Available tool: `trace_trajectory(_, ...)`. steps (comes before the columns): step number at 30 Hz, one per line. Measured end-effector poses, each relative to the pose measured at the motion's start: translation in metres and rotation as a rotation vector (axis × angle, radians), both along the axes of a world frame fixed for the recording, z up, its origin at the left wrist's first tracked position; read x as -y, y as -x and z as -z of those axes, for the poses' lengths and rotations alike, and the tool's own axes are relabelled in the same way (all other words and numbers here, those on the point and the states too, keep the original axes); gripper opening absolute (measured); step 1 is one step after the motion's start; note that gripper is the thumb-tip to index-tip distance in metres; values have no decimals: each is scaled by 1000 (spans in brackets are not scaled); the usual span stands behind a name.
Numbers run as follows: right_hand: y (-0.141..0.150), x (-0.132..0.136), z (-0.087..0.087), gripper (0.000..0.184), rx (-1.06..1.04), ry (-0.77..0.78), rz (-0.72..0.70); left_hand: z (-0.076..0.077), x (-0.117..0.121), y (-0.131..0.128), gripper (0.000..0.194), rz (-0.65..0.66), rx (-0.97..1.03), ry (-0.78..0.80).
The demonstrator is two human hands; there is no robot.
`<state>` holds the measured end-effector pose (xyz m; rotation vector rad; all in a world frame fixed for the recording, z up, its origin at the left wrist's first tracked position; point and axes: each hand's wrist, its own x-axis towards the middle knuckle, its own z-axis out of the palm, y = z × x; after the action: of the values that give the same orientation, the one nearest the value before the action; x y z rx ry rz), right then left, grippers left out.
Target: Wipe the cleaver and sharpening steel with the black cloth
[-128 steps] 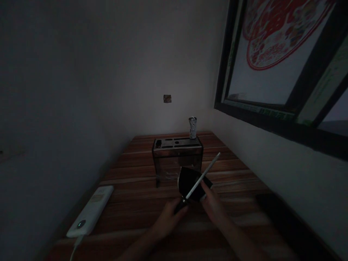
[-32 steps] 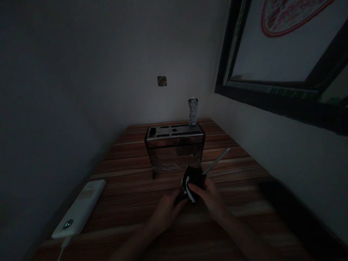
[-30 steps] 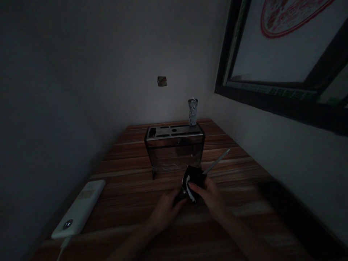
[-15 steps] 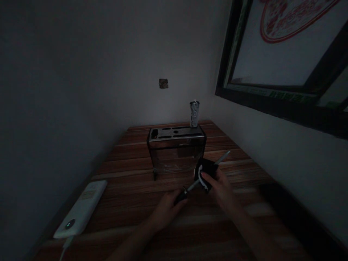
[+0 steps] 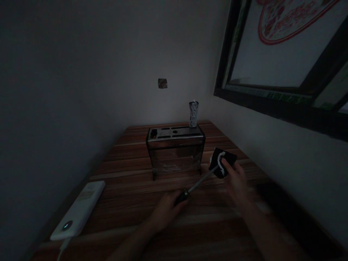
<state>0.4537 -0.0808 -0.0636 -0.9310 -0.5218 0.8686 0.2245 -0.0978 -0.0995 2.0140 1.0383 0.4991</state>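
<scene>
My left hand (image 5: 168, 207) is closed around the black handle of a sharpening steel (image 5: 202, 180), whose thin grey rod points up and to the right. My right hand (image 5: 236, 177) pinches a black, sponge-like pad (image 5: 227, 159) with a wavy white line of what looks like paste on it. The pad wraps or covers the far end of the rod, so the tip is hidden. Behind the hands stands a knife block (image 5: 175, 156) with see-through sides and a slotted metal top. No knives show in its slots.
A crumpled silvery, tube-like object (image 5: 193, 114) stands upright at the block's right end. At the left lies a white power bank (image 5: 78, 210) with a lit display and a cable. A dark long object (image 5: 288, 210) lies along the right wall, under a framed picture (image 5: 272, 72).
My right hand has slid the black pad up and right along the rod, from its middle to its far end, covering the tip that showed before. My left hand stays nearly in place.
</scene>
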Motion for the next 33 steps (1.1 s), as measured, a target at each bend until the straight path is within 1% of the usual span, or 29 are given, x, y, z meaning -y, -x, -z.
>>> trace_trajectory(7,-11,-2,-6,28,-50,-38,86,0,0,0,26,19,8,-3)
trace_trajectory(10,-12,-2,-6,29,-43,-19,121,2,0,0,26,23,-2,-17)
trace_trajectory(14,-12,-3,-4,27,-59,17,124,4,-1,0,27,10,-9,-25)
trace_trajectory(18,-6,-2,-3,29,-40,0,35,5,-1,0,27,0,-14,-29)
trace_trajectory(23,9,1,3,30,-35,46,-38,4,-1,0,27,-11,-5,-22)
trace_trajectory(28,24,5,15,32,16,85,-186,3,-1,0,27,3,48,15)
trace_trajectory(33,36,10,30,32,149,114,-286,3,-2,1,26,-14,25,6)
